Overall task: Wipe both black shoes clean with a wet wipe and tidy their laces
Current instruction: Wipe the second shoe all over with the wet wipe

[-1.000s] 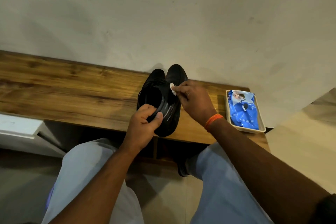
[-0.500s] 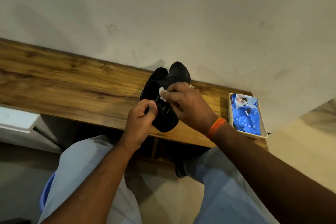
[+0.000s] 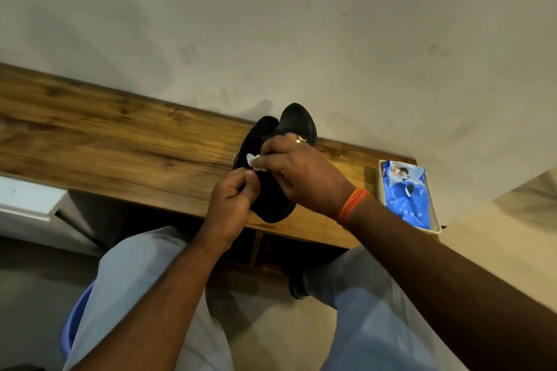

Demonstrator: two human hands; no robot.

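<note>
Two black shoes stand side by side on the wooden shelf (image 3: 120,141), toes toward the wall. The left shoe (image 3: 262,129) is mostly hidden behind my hands; the right shoe (image 3: 298,120) shows its toe, and its heel (image 3: 274,211) reaches the shelf's front edge. My right hand (image 3: 301,172) pinches a small white wet wipe (image 3: 252,159) and lies across the shoes. My left hand (image 3: 233,199) is curled at the near shoe's heel side, fingertips pinched against the black upper just below the wipe.
A cream tray (image 3: 435,220) holding a blue wet-wipe pack (image 3: 407,193) sits at the shelf's right end. The plaster wall rises right behind the shoes. A white box edge (image 3: 27,199) lies at left, and a blue tub (image 3: 73,322) shows by my knee.
My right hand has slid the wipe leftward across the shoes, from the tongue area toward the left shoe. My left hand shifted from cupping the heel to a tighter pinch near the wipe.
</note>
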